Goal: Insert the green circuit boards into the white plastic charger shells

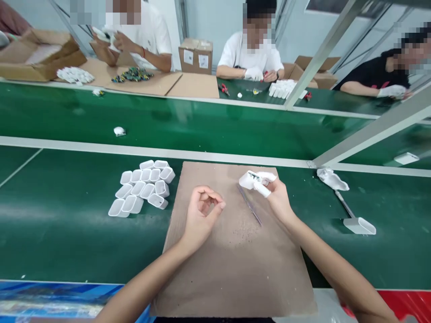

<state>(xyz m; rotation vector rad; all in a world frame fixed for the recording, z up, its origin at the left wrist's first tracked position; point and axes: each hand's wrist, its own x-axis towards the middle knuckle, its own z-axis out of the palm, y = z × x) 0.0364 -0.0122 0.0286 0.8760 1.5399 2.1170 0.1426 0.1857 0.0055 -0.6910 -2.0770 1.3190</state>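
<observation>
My right hand (274,197), with white finger cots on its fingertips, grips a small white plastic housing (248,179) that has a dark part inside, held above the far right of a brown cardboard mat (235,264). My left hand (202,213) hovers over the mat's middle with thumb and forefinger curled into a ring; nothing shows in them. A thin metal tool, maybe tweezers (249,205), lies on the mat between the hands. A cluster of several empty white housings (143,188) lies just left of the mat.
A green conveyor belt (67,116) runs beyond, with one white piece (119,131) on it. Right of the mat lie a crumpled white cloth (332,179), a thin rod (344,204) and one white housing (360,225). Three other people work across the belt among cardboard boxes (195,55).
</observation>
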